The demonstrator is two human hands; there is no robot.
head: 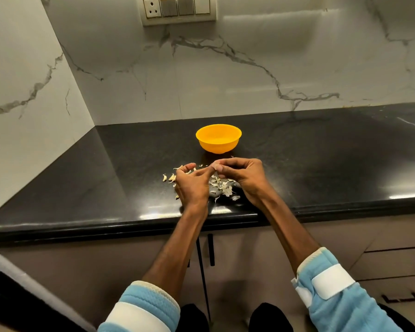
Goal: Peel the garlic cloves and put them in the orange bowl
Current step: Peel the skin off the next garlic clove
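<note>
Garlic clove point(218, 174), almost wholly hidden, pinched above the dark surface point(321, 152) where the 2 hands met, at 6 o'clock from the orange bowl point(218, 138) and near it. The left hand point(192, 182) had its fingers point(189, 167) curled and its thumb stretched toward 3 o'clock. The right hand point(246, 176) curled its fingers point(228, 162) down over the same spot, so both appeared to grip the clove between their tips. Only a pale scrap showed beneath the fingertips, and whether it was clove or skin could not be told.

Loose skins point(223, 188) lay scattered on the surface at 6 o'clock from the pinch. A few small pale pieces point(168, 177) lay at 9 o'clock of the left hand; these could have been skins or unpeeled cloves. No clove showed in the visible part of the bowl's interior.

Handling, as judged: a clove is light, firm and small, and turns slippery once bared, while its skin is dry, papery and tears in flakes. It was best steadied by its 2 ends in 1 hand while the other hand's nails lifted the skin at the root end. Too hard a squeeze would likely shoot it out of the pinch. The bowl looked light and plastic, apt to slide if knocked.
</note>
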